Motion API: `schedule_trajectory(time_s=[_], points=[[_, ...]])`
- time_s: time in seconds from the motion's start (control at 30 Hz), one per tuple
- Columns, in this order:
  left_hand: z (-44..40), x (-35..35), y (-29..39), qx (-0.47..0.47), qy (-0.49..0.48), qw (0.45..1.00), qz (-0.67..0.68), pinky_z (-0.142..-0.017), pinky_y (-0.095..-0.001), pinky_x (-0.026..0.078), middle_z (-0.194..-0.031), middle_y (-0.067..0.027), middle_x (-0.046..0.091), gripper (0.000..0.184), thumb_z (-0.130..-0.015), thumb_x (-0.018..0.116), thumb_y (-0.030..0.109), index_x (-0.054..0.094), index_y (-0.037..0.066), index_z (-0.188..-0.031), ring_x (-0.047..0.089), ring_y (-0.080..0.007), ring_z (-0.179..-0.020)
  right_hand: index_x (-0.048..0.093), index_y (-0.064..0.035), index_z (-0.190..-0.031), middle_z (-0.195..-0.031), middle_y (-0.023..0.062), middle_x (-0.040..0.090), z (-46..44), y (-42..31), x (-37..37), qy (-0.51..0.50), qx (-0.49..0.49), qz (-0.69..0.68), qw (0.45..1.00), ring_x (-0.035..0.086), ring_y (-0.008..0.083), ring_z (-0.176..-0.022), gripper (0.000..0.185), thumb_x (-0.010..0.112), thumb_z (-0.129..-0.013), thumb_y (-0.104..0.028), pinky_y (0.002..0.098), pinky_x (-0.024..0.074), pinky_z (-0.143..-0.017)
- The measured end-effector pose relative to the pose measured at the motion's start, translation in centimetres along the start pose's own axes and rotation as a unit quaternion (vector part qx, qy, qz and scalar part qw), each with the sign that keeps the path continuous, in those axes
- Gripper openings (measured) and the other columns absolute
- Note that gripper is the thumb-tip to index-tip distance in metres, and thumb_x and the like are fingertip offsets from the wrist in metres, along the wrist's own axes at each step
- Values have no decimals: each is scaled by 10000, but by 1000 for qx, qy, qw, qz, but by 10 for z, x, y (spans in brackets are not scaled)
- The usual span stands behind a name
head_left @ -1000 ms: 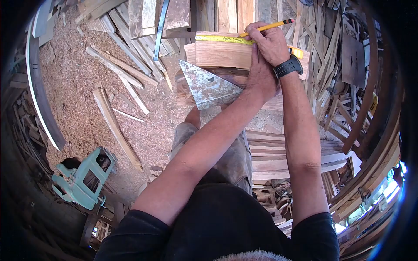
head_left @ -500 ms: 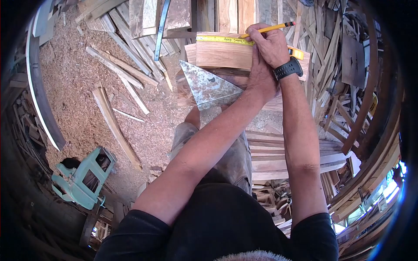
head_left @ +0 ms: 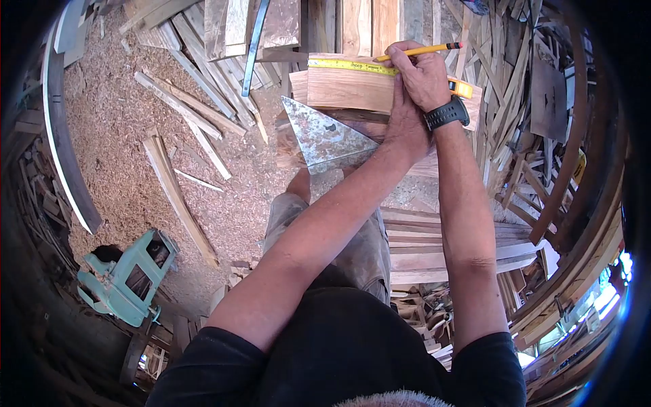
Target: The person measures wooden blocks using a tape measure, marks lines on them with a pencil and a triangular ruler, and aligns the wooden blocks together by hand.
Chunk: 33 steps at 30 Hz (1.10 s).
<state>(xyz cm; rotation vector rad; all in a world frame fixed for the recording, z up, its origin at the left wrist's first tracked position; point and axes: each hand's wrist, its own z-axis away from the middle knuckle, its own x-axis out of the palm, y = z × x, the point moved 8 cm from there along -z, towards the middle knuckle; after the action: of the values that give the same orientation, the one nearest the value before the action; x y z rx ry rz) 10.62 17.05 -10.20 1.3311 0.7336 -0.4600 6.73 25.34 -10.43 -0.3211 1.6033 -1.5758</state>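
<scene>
Pencil (head_left: pixel 434 49) dips, butt toward three o'clock, right hand (head_left: pixel 426 80) gripping it, tip at the tape (head_left: pixel 352 66)! Left hand (head_left: pixel 407 121): can't tell its grip. Marking, seemingly; calls for steady tape.

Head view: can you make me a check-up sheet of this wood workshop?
Surface: wooden board lying on other wood.
Job's things: yellow tape measure stretched along the board; pencil tip beside the tape.
Clutter: wood strips and shavings on the floor.
Hands: right hand pinches the pencil; left hand under the right wrist, grip partly hidden.
Cables: nothing seen.
Surroundings: metal triangle near the board; green machine at left; wood heap at right.
</scene>
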Motion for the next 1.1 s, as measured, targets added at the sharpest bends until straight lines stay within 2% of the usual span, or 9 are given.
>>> schedule_trajectory(time_s=[0.1,0.2,0.5,0.57,0.63,0.7,0.8,0.87,1.1], points=[[0,1,0,-1,2,999,-33,-1237,-676,-18,-1667,-157,282,690,-1011,416,511,315,149,-1589,132,-378,-1576,750,-5,-1021,-820,123,773,-1,2,0,-13,3,6,1000,750,196,-795,311,652,-967,-295,326,573,-746],[2,-11,5,18,85,996,-31,-1246,-631,57,-1576,-178,420,600,-967,561,441,471,152,-1485,238,-384,-1530,747,1,-1025,-825,126,774,-2,-2,1,-21,4,30,999,749,194,-793,308,654,-967,-287,324,573,-745],[3,-8,2,21,96,995,-6,-1243,-653,26,-1635,-251,281,736,-954,559,438,355,91,-1570,153,-432,-1554,732,-14,-1119,-911,120,774,-5,-6,1,-45,24,-76,996,741,196,-839,310,638,-1000,-285,309,568,-790],[2,-5,0,-15,53,995,-80,-1244,-653,9,-1646,-298,209,824,-945,574,428,280,14,-1594,108,-471,-1556,706,-32,-1189,-1003,111,770,3,-23,-23,35,35,-131,990,736,194,-880,330,626,-1022,-304,311,568,-801],[1,-3,-1,-36,36,994,-98,-1253,-632,16,-1647,-324,180,890,-923,616,398,235,-40,-1597,84,-484,-1558,681,-33,-1224,-1065,156,760,16,-32,-48,46,12,-112,993,743,270,-924,358,621,-1024,-323,359,571,-825],[0,-5,-1,-45,24,994,-99,-1274,-571,12,-1665,-316,146,953,-873,698,447,295,-52,-1578,54,-455,-1574,673,-15,-1215,-1070,211,744,29,-37,-76,15,8,229,973,725,370,-984,390,661,-990,-333,411,561,-860],[4,-17,3,-40,35,998,-41,-1278,-556,44,-1667,-315,149,1000,-822,744,428,298,-52,-1577,90,-445,-1574,658,0,-1229,-1094,256,718,54,-20,-96,-53,-52,278,958,692,436,-1029,445,720,-939,-331,447,547,-881],[7,-28,3,-42,44,997,37,-1280,-546,89,-1661,-304,188,920,-832,720,312,313,-62,-1567,142,-445,-1566,644,-10,-1251,-1132,227,710,63,-15,-101,-53,-76,301,949,681,417,-1064,456,758,-911,-293,446,534,-919],[9,-49,-5,-18,54,998,-7,-1276,-571,109,-1656,-248,261,747,-858,663,216,423,-41,-1517,186,-369,-1570,673,-39,-1217,-1157,194,706,61,-19,-99,-70,-69,282,954,677,367,-1103,366,758,-909,-219,416,517,-972]])
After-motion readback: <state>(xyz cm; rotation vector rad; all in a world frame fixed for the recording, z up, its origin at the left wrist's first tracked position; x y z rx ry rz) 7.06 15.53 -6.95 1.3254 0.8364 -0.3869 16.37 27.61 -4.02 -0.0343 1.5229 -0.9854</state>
